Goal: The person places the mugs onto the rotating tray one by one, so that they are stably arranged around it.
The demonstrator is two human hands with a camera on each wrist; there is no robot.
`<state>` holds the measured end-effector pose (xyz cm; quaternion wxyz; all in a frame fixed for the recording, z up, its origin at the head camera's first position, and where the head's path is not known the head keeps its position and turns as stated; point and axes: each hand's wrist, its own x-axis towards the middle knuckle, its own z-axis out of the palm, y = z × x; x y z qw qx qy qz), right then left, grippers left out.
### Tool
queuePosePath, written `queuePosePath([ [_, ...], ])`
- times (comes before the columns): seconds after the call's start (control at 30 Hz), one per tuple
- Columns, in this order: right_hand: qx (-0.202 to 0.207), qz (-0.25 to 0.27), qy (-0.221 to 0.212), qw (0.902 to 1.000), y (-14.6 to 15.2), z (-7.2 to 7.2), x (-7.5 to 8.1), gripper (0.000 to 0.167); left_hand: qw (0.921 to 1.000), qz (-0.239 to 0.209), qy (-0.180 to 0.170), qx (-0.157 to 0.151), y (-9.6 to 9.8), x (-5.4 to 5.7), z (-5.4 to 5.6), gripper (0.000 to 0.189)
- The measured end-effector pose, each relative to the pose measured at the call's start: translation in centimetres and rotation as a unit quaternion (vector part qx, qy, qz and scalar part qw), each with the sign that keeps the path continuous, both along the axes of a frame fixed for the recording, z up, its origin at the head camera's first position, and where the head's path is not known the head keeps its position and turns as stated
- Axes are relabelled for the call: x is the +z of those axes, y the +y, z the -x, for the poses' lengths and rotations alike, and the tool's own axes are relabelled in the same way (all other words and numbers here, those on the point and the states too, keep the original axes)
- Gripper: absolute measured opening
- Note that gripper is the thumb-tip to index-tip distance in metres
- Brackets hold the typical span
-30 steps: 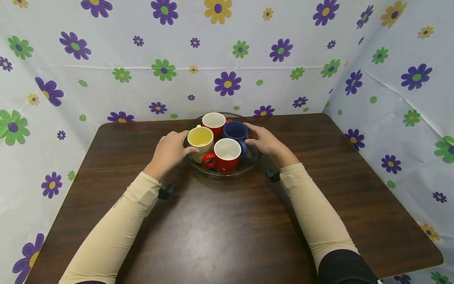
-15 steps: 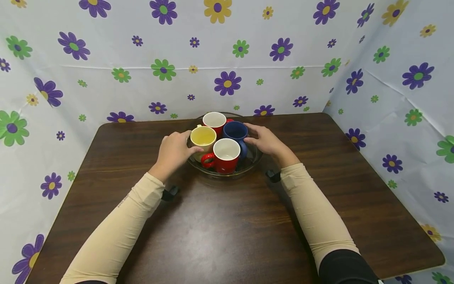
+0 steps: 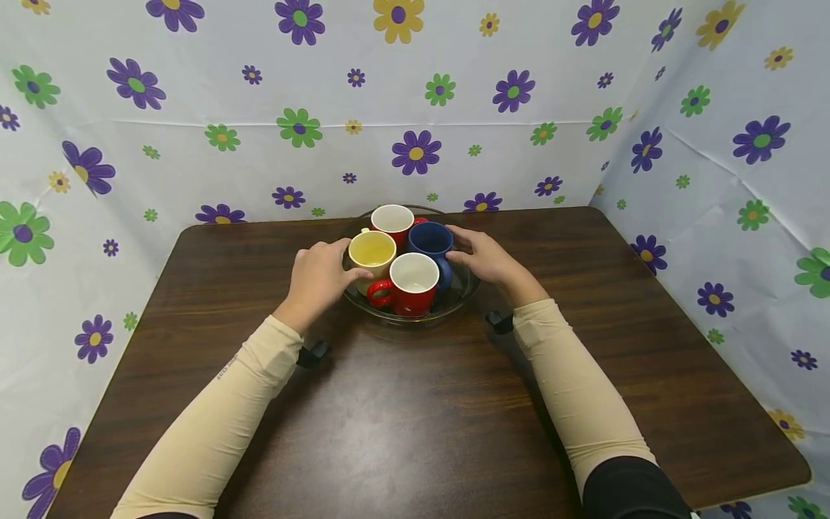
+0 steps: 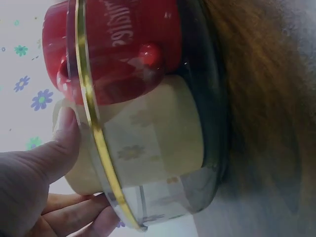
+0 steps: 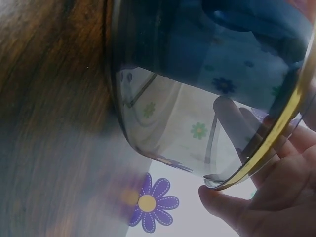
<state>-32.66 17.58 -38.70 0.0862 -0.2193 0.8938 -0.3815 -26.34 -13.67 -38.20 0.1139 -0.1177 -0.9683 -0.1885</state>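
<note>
My left hand [image 3: 318, 277] holds the yellow mug [image 3: 372, 249] by its left side, thumb in front and fingers behind. In the left wrist view the thumb [image 4: 66, 131] lies against this pale yellow mug [image 4: 163, 133]. On the other side, my right hand [image 3: 486, 257] grips the blue mug [image 3: 431, 238], thumb near its handle. The right wrist view shows a finger [image 5: 232, 116] reaching inside the bowl to the blue mug [image 5: 187, 49]. A red mug [image 3: 415, 285] stands in front and another red mug [image 3: 392, 220] behind, both white inside. All sit upright in a clear glass bowl [image 3: 405, 321] with a gold rim.
The dark brown wooden table [image 3: 415, 418] carries the bowl near its back edge. A white curtain [image 3: 246, 173] with flower prints hangs close behind and along both sides.
My left hand has shifted slightly right together with the yellow mug, which is now closer to the other mugs. The right hand and blue mug have stayed in place.
</note>
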Motion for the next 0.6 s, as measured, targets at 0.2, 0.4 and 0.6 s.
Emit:
queuePosePath([
  [0.2, -0.008, 0.004, -0.034, 0.9994, 0.0, -0.5, 0.2, 0.075, 0.999, -0.01, -0.042, -0.01, -1.4, 0.5, 0.5, 0.075],
  [0.4, -0.009, 0.023, -0.046, 0.9987, 0.0, -0.9, 0.3, 0.081, 0.9955, -0.037, -0.081, -0.033, -2.9, 0.5, 0.8, 0.078],
  [0.6, -0.03, -0.001, -0.006, 0.9995, 1.1, -0.7, 0.4, 0.068, 0.993, -0.056, -0.097, -0.035, -4.5, 0.5, 1.0, 0.077],
])
